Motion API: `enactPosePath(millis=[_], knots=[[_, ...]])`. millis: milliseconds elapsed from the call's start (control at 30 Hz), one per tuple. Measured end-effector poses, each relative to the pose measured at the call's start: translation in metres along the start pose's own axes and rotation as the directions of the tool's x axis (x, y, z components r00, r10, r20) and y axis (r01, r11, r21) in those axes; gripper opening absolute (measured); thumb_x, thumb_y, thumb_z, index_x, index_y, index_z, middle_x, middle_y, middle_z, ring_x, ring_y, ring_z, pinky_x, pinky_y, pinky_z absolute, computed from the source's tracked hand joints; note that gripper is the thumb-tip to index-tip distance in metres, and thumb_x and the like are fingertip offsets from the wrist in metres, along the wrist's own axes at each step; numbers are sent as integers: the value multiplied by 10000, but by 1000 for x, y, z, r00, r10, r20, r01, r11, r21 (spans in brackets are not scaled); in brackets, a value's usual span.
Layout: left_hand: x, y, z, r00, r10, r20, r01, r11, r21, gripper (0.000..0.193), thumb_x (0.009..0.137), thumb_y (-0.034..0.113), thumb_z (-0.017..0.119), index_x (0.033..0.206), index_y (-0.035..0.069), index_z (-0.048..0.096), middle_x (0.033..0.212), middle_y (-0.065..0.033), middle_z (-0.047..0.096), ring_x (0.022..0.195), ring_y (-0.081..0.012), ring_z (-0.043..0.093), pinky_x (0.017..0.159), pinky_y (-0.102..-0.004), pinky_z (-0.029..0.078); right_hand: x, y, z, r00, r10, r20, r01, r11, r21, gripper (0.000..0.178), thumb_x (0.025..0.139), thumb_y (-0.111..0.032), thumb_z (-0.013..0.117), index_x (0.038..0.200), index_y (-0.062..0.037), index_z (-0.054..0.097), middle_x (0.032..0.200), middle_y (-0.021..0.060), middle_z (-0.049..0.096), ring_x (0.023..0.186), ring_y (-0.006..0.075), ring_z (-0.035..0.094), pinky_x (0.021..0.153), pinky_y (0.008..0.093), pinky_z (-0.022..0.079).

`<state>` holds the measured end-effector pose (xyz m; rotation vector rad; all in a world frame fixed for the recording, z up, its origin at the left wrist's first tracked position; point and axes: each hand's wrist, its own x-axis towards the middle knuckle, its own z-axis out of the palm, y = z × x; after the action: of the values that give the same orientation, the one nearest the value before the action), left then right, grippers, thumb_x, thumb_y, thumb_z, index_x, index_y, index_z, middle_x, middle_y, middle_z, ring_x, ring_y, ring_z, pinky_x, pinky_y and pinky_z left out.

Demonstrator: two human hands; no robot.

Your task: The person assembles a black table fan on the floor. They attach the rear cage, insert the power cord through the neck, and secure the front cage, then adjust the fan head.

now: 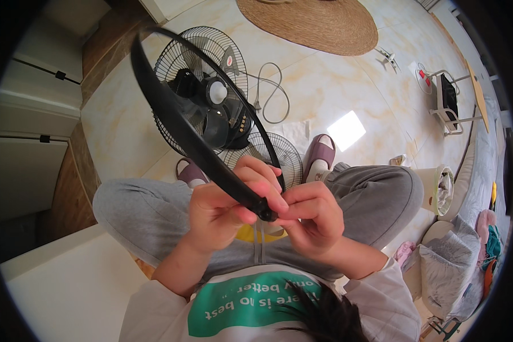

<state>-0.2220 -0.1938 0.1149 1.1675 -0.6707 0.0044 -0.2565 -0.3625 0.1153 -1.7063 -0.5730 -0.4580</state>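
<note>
A black fan guard ring (179, 122), a wide plastic hoop, is held up in front of me and tilted, its far side rising to the upper left. My left hand (225, 208) is closed around the hoop near its joint end. At that end, my right hand (310, 219) pinches the dark fastening piece; the fingertips hide its details. Beyond the hoop stands a black electric fan (211, 108) with its blades showing in front of the rear wire cage. A loose wire fan grille (288, 157) lies between my feet, partly covered by the hoop and my fingers.
A grey power cord (285, 97) curls on the tiled floor right of the fan. Farther off lies a round woven mat (319, 28). To the right are a waste bin (443, 191), a small metal-framed chair (453, 100) and a bed with clothes (487, 239). White cabinets (31, 102) line the left.
</note>
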Motion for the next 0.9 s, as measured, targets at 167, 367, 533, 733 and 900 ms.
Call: enactPosePath(millis=[167,367,533,733,900], knots=[[-1,-2,9,999,0,-48,-4,997,-83,373,874,372,665,977,15,703,906,-63,714,923,-248,566,914,-438,449,-9,4,6,994,61,-88,-41,976,215,261,720,-15,807,915,-4,633,890,131,656,756,222,654,602,287,523],[-3,-1,8,999,7,49,-8,1000,29,403,937,425,591,1287,227,617,865,-15,689,874,-210,534,869,-448,438,-11,8,1,999,-8,-32,10,997,75,271,722,-8,806,932,-20,636,897,119,661,748,243,655,629,301,533],[-8,-3,8,999,0,37,-4,994,113,426,938,432,586,1254,149,630,899,-69,713,851,-208,521,772,-380,450,-8,6,-3,998,-38,-43,38,999,-1,278,710,-2,812,930,-23,643,894,114,661,747,242,649,617,305,527],[-14,3,16,989,-149,23,147,986,75,444,878,106,707,1291,42,556,1173,-234,649,1159,-300,514,939,-419,477,-3,2,-4,993,2,-117,-4,1000,-13,318,688,25,814,962,-22,659,884,110,661,751,240,639,615,303,519],[-13,6,22,979,-190,-72,180,975,-127,359,886,-15,637,1233,-86,582,1210,-165,646,1086,-247,534,961,-369,441,1,1,-2,997,11,-80,-12,1000,-10,330,689,54,799,978,-19,658,907,106,661,798,245,640,627,306,521]])
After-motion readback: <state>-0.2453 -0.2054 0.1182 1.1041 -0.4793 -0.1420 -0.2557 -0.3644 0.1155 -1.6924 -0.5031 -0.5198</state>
